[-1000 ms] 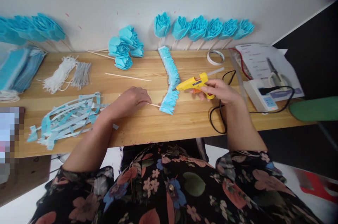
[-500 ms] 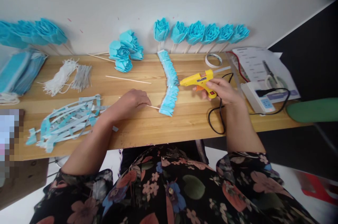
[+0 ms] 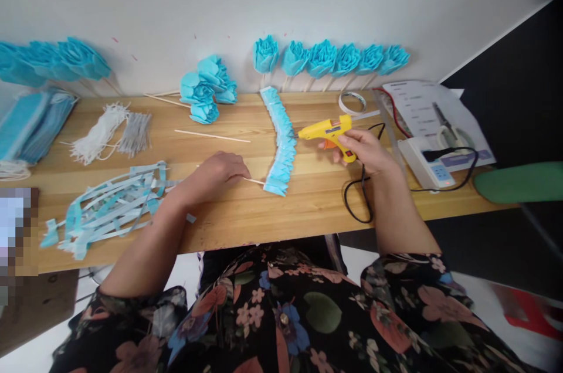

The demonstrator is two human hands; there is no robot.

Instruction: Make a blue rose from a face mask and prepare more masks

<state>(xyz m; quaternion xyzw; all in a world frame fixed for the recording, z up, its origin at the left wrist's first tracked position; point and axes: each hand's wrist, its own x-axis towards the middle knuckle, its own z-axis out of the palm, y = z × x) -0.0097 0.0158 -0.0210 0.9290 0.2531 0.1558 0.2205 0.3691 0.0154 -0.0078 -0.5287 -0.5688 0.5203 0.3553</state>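
My left hand (image 3: 222,172) is closed on a thin wooden stick (image 3: 255,181), whose tip meets the near end of a pleated blue strip (image 3: 281,138). The strip lies in a curve across the table. In my right hand (image 3: 364,149) is a yellow glue gun (image 3: 328,129), its nozzle pointing left at the strip's right edge, near the middle. Whether the nozzle touches the strip I cannot tell. The orange trigger lies by my fingers. A second wooden stick (image 3: 213,136) rests beyond my left hand.
Blue fabric flowers (image 3: 323,59) on sticks lean against the wall; more flowers (image 3: 204,88) lie on the table. Cut strips (image 3: 114,203), white cords (image 3: 101,132), grey wires (image 3: 135,134) and blue masks (image 3: 39,121) lie left. Right are a tape roll (image 3: 352,103), power strip (image 3: 424,165) and scissors (image 3: 453,132).
The whole view has shifted slightly. The glue gun's nozzle has slid a little towards the far end along the strip's edge; the left hand holds the stick in the same place.
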